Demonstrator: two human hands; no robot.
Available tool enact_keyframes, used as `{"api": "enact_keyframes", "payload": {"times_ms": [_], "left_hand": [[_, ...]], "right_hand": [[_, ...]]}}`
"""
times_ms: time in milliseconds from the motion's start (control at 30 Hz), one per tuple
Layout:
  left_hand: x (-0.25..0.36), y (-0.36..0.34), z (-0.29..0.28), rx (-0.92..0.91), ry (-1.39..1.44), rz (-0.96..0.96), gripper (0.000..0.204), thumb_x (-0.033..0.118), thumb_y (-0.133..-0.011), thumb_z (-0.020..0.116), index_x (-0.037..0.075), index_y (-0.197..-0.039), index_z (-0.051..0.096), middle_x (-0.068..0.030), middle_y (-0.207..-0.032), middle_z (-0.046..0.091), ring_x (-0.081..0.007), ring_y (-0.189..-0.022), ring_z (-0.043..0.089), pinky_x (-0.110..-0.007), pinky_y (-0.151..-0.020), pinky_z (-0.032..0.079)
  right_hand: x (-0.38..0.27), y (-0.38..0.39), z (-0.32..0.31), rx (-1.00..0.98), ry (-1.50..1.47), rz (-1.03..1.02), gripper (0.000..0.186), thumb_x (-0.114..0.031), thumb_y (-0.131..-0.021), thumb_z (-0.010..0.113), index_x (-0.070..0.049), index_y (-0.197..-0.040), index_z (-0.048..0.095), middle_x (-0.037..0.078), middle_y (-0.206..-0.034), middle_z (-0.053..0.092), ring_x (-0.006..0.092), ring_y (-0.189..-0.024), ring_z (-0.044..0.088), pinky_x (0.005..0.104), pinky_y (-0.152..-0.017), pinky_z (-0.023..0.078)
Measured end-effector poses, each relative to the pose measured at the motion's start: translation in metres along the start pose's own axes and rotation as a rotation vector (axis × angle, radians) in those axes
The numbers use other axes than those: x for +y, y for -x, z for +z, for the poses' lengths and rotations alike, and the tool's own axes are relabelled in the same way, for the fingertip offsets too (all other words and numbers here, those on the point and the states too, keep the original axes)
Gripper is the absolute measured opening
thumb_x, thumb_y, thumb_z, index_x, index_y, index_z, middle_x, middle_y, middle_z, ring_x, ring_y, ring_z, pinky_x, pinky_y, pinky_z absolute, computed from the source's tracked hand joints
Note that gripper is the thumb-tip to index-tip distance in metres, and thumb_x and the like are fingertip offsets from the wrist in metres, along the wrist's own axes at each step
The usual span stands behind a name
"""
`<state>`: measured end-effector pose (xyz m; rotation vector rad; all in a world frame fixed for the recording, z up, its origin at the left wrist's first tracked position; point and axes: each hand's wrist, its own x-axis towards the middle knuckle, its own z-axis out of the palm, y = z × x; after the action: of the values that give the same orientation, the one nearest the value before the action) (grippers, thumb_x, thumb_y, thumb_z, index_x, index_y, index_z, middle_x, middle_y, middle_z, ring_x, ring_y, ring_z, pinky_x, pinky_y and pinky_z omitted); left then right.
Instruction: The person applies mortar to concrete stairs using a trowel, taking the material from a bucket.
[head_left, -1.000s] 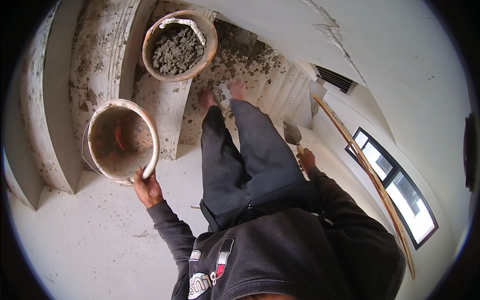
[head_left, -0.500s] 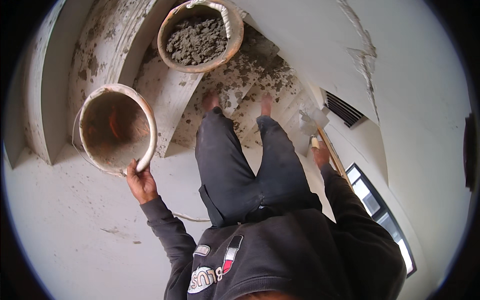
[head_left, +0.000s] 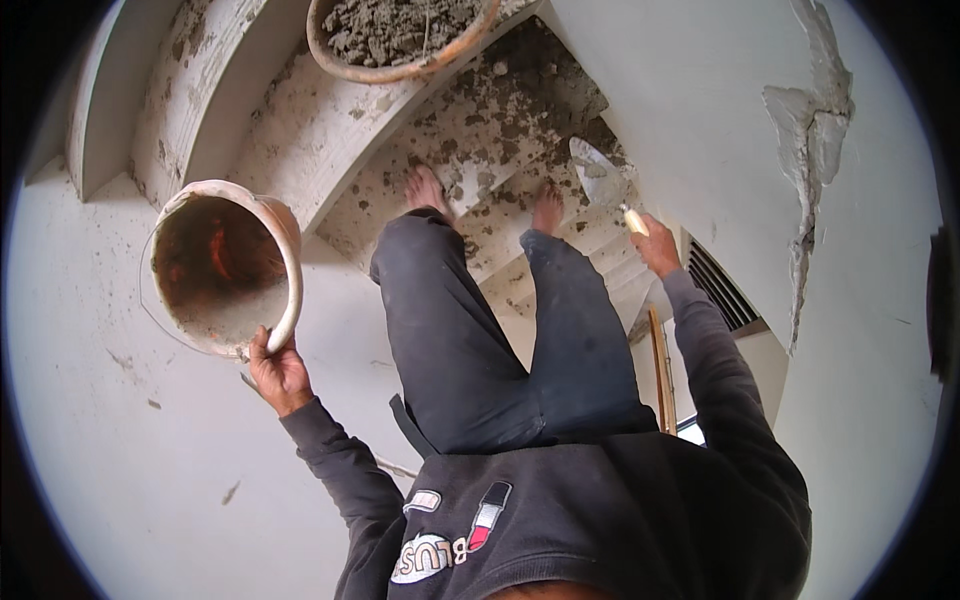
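Note:
My left hand (head_left: 278, 370) grips the rim of an empty, mortar-stained bucket (head_left: 225, 265), tilted so its orange inside faces me. My right hand (head_left: 655, 245) holds a trowel (head_left: 600, 175) by its pale handle, blade pointing up toward the mortar-spattered steps (head_left: 500, 120). A second bucket (head_left: 395, 35) full of grey mortar stands on a step above, at the top edge. My bare feet (head_left: 430, 190) stand on the dirty steps, legs in dark trousers.
White curved stair treads (head_left: 210, 90) rise at the upper left. A white wall (head_left: 720, 100) on the right has cracked, peeling plaster (head_left: 815, 130). A wooden handrail (head_left: 660, 370) and a vent grille (head_left: 720, 290) lie below right.
I have moved up the stairs: the full bucket slid to the top edge. My right hand rose with the trowel toward the steps. The empty bucket stays in my left hand.

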<state>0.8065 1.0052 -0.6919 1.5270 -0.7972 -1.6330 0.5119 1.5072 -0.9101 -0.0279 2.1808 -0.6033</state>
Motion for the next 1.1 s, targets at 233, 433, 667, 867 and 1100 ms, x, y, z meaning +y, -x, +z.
{"api": "enact_keyframes", "payload": {"times_ms": [233,433,667,867,1100], "left_hand": [[-0.063,0.059,-0.048,0.033,0.053,-0.161,0.007,-0.001,-0.085,0.062,-0.002,-0.090,0.057,-0.0112,-0.090,0.062,-0.0221,-0.086,0.063,-0.038,-0.082,0.056],[-0.120,0.094,-0.081,0.162,0.052,-0.297,0.009,-0.002,-0.083,0.061,-0.002,-0.091,0.058,-0.0104,-0.092,0.061,-0.0207,-0.087,0.061,-0.038,-0.081,0.056],[-0.155,0.131,-0.124,0.307,0.061,-0.433,0.030,-0.003,-0.084,0.056,-0.009,-0.113,0.050,-0.0169,-0.111,0.058,-0.0290,-0.101,0.061,-0.046,-0.087,0.055],[-0.169,0.137,-0.153,0.355,0.070,-0.531,0.035,-0.003,-0.085,0.054,-0.008,-0.119,0.046,-0.0176,-0.117,0.055,-0.0305,-0.106,0.059,-0.046,-0.090,0.054],[-0.178,0.137,-0.159,0.361,0.058,-0.548,0.037,-0.002,-0.085,0.051,-0.009,-0.121,0.045,-0.0178,-0.120,0.054,-0.0307,-0.108,0.058,-0.046,-0.090,0.054]], "right_hand": [[0.039,0.015,-0.013,-0.042,-0.008,0.013,0.030,-0.021,-0.076,0.062,-0.002,-0.098,0.057,0.024,-0.082,0.062,0.0421,-0.078,0.060,0.0453,-0.068,0.045],[-0.007,0.025,0.009,-0.092,0.202,-0.212,0.033,-0.020,-0.074,0.063,-0.006,-0.104,0.057,0.022,-0.086,0.063,0.0415,-0.082,0.060,0.0479,-0.070,0.045],[-0.075,0.003,0.072,-0.040,0.488,-0.499,0.032,-0.018,-0.075,0.061,-0.010,-0.106,0.057,0.018,-0.082,0.063,0.0380,-0.081,0.061,0.0484,-0.069,0.047],[-0.111,-0.023,0.134,-0.174,0.646,-0.536,0.026,-0.022,-0.077,0.060,-0.009,-0.099,0.058,0.018,-0.085,0.065,0.0385,-0.081,0.062,0.0492,-0.070,0.049],[-0.101,-0.015,0.179,-0.136,0.493,-0.404,0.028,-0.023,-0.075,0.061,-0.010,-0.099,0.061,0.020,-0.084,0.064,0.0406,-0.081,0.062,0.0502,-0.070,0.047]]}}
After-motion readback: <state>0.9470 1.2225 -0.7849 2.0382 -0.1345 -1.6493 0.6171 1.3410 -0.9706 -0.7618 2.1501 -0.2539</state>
